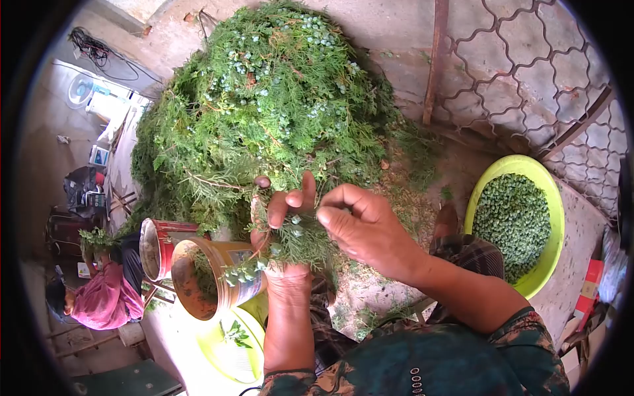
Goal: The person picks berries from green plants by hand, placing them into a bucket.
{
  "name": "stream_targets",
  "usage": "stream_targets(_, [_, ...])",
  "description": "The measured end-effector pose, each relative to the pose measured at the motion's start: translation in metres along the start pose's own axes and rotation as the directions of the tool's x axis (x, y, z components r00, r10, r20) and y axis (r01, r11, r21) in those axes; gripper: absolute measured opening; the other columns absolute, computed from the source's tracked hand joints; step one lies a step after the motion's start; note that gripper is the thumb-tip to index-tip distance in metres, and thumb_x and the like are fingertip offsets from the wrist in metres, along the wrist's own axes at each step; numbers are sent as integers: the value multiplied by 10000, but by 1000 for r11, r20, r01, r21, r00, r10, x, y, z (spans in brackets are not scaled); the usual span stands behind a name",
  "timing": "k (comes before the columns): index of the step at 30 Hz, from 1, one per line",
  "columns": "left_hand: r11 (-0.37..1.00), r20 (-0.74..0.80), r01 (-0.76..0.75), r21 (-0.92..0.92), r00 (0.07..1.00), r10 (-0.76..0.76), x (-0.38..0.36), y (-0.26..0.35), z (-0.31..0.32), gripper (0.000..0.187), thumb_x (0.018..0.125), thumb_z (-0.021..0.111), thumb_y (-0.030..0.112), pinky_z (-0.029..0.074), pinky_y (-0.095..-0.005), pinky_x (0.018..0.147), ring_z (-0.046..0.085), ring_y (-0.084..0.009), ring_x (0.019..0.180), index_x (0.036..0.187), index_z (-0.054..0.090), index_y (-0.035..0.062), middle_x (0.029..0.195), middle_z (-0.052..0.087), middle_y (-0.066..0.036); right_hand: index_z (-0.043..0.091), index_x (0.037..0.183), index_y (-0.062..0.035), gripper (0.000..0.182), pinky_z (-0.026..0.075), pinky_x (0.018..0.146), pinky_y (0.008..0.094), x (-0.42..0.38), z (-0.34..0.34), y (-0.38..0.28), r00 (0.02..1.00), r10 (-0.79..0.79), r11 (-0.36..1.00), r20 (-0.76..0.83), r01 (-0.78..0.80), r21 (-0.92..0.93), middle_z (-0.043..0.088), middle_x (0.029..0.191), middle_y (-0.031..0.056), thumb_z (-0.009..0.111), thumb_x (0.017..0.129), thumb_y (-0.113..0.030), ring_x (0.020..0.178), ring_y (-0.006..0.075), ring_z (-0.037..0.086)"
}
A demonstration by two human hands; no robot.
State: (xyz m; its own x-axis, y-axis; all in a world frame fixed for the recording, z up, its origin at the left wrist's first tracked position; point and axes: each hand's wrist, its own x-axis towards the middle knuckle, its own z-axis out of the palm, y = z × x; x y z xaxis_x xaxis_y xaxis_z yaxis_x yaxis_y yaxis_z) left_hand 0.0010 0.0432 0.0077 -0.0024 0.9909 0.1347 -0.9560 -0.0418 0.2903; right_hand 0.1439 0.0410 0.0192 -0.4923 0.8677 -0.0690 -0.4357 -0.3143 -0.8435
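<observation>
My left hand point(261, 221) grips a green conifer sprig point(304, 244) with small pale blue-green cones on it. The sprig covers much of the palm. Just to the right, my right hand point(370, 234) has its thumb and index finger bent together at the sprig's edge; what lies between the fingertips is too small to make out. Beyond both hands rises a big heap of cut conifer branches point(277, 99), dotted with the same cones. A yellow-green basin point(559, 218) on the right holds many loose green cones point(512, 228).
Left of my hands, a beige bucket point(228, 264) and a red bucket point(150, 249) stand beside another yellow-green basin point(211, 356). A person in a pink top point(109, 297) sits at far left, holding greenery. A metal lattice point(515, 66) leans at upper right.
</observation>
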Motion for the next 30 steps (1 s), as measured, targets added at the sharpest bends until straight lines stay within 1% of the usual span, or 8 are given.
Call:
stream_targets(3, [995,12,19,98,1000,-21,2,-1,2,292,841,571,147,196,-409,1121,559,-258,892,1104,520,30,627,490,-32,517,958,-10,175,392,643,209,2,5,10,962,-271,917,23,266,-298,513,805,-22,557,905,-172,751,41,460])
stream_targets(9, [970,-1,-21,242,1000,21,-5,-8,0,314,838,536,126,170,-415,1128,575,-215,848,1133,521,19,597,481,-20,493,992,-28,163,389,508,196,1,4,8,998,1,1000,55,0,-21,506,786,7,545,907,-157,576,51,444])
stream_targets(12, [950,-24,147,-276,987,-159,-5,-2,-13,473,662,685,94,99,-368,1146,590,-217,854,1091,507,5,601,510,-18,492,941,-49,116,331,403,194,-1,0,-8,969,137,857,207,-221,466,501,757,29,536,902,-149,477,54,400])
stream_targets(16, [986,-25,120,-113,992,-123,-5,-2,-9,491,699,679,148,118,-374,1142,586,-214,844,1139,495,29,594,505,1,484,923,-58,72,330,385,201,-2,-6,-12,971,173,776,163,-236,584,513,753,57,514,863,-81,490,56,425])
stream_targets(21, [993,-79,114,-42,990,-117,-8,-7,-3,407,797,621,190,160,-387,1136,580,-209,883,1166,493,71,626,497,-7,502,965,-36,149,400,466,249,-5,2,-4,970,224,966,94,-234,108,516,823,23,561,829,-14,576,67,463])
stream_targets(24, [999,-114,33,2,993,-33,-8,-8,1,279,899,452,129,177,-433,1124,616,-283,853,1133,496,-15,631,489,-30,526,978,-22,187,387,725,219,-3,10,7,999,-41,996,32,44,-77,504,842,2,597,807,0,808,44,453])
stream_targets(27, [999,-140,36,31,990,-31,-6,-9,2,299,860,484,95,177,-417,1126,610,-262,816,1138,496,-14,618,491,-25,526,978,-20,172,398,602,220,-1,10,13,979,-203,948,11,200,-247,496,799,8,587,817,-12,688,46,472])
stream_targets(30, [998,-147,34,-47,988,-40,-6,-7,-1,368,778,554,68,166,-389,1127,590,-225,764,1132,499,-18,603,495,-11,518,966,-22,135,348,466,215,-4,11,-10,979,202,979,18,-203,6,502,751,31,549,837,-45,514,53,422])
